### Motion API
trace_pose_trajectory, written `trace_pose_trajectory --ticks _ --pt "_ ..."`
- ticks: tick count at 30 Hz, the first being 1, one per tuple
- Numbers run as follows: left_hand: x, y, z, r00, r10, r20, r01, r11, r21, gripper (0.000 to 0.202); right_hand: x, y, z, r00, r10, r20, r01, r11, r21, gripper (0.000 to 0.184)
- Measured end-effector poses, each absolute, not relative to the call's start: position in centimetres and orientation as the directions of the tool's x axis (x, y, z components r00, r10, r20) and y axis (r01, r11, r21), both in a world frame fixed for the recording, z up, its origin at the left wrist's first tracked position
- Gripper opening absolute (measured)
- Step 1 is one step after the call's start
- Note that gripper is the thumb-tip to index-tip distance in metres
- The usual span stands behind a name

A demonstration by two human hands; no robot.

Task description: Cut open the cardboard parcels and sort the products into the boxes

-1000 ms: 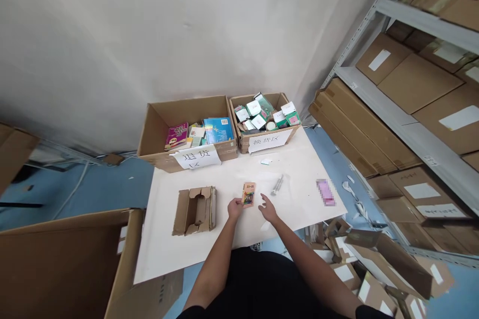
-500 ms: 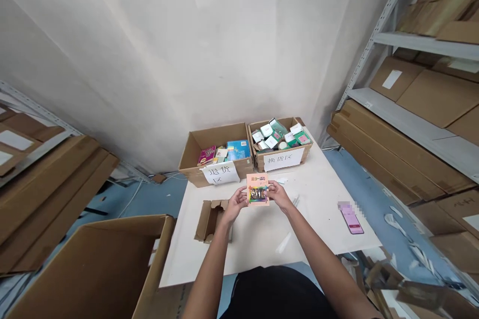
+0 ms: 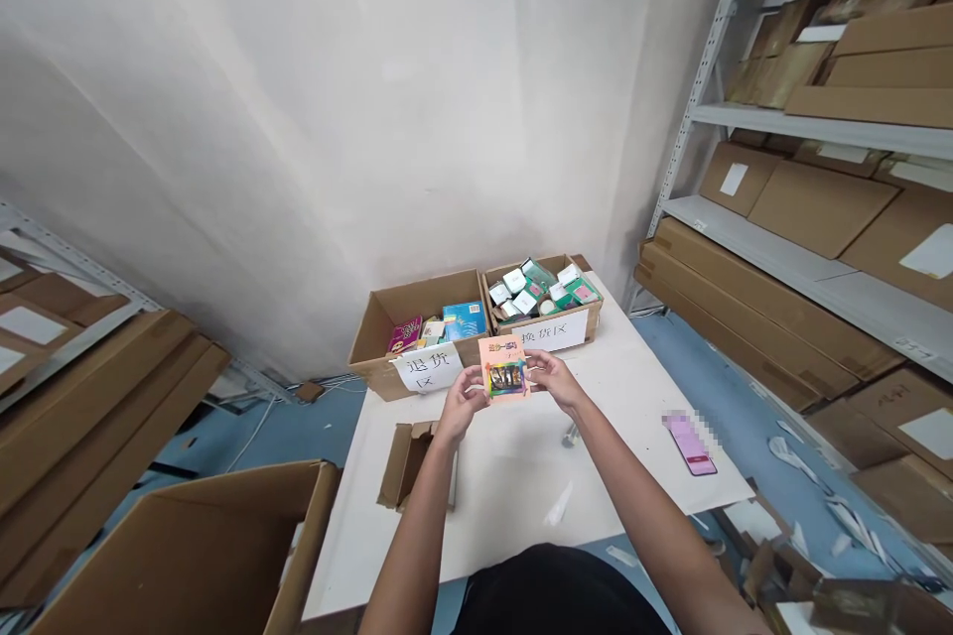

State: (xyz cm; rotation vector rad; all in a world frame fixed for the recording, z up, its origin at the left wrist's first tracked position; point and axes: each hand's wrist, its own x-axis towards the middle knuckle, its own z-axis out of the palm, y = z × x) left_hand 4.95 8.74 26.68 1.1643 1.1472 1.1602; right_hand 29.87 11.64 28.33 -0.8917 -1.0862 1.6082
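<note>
Both hands (image 3: 463, 399) (image 3: 549, 379) pinch card (image 3: 503, 369) edges — midair.

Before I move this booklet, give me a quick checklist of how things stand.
1. Grip: left hand and right hand both hold the orange booklet by its side edges: ok.
2. Booklet lifted off the table: ok.
3. Room in the left box: open, space inside: ok.
4. Room in the right box: open but heaped to the rim: not ok.
5. Booklet's print legible: cannot tell.

card (image 3: 503, 369): glossy paper | table (image 3: 632, 397): matt white | boxes (image 3: 387, 308): cardboard
</note>
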Motion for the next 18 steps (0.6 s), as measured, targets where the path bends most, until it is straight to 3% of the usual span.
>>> trace_pose_trajectory --ticks 12,16,18 --pt "5.4 8.0 29.3 0.013 1.000 0.028 0.077 -0.029 0.997 0.061 30.3 10.3 30.6 -0.311 0.949 -0.042 -0.318 -0.146 -0.937 0.059" --pt "6.1 7.8 30.7 -0.103 0.970 0.219 0.337 -0.173 0.925 0.048 29.8 10.1 31.0 -0.230 0.973 0.003 -0.302 -0.069 -0.951 0.055" --pt "7.2 7.6 31.5 -0.095 0.957 0.275 0.383 -0.220 0.897 0.045 29.0 9.9 31.2 -0.177 0.982 0.070 -0.292 0.015 -0.956 0.053"
